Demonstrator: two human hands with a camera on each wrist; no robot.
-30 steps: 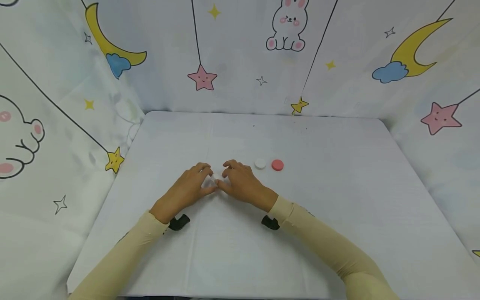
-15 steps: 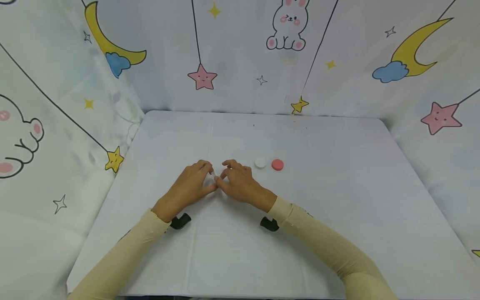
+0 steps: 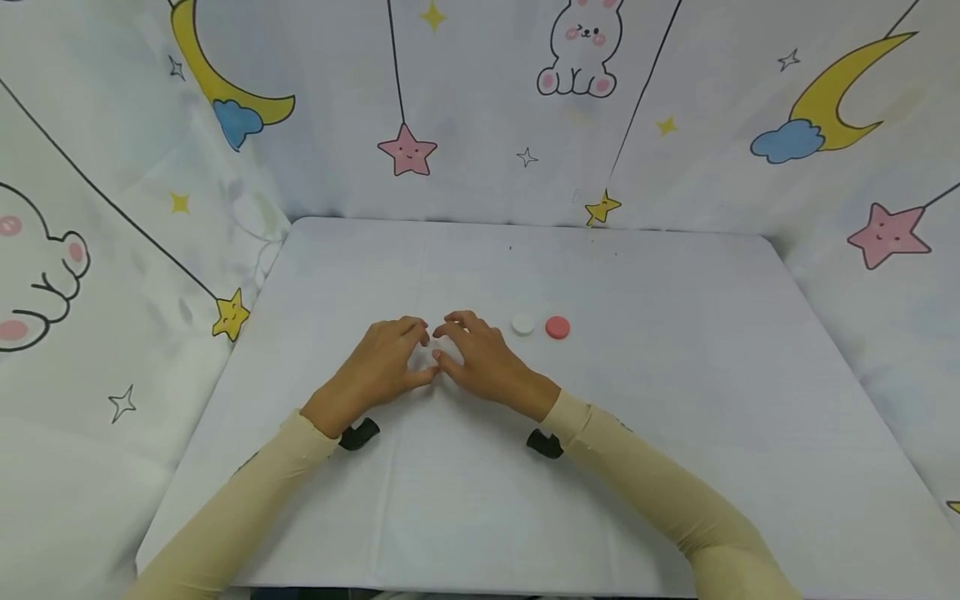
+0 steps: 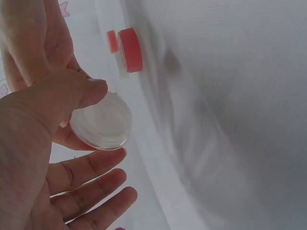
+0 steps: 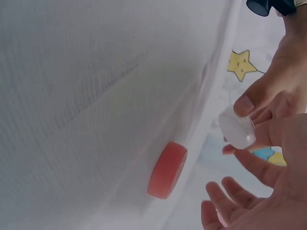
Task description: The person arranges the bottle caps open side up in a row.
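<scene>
Clear cap (image 4: 101,120), one, sits pinched between our left hand (image 3: 382,362) and right hand (image 3: 480,360) at table (image 3: 675,400) centre. Both thumbs and forefingers curl onto it; our other fingers spread loosely. At three o'clock lie one white cap (image 3: 522,325) and one red cap (image 3: 557,327).

On the worktop (image 3: 675,375): 1 red cap (image 3: 557,327), 1 white cap (image 3: 522,325); 1 clear cap (image 4: 101,121) between 2 hands.
</scene>
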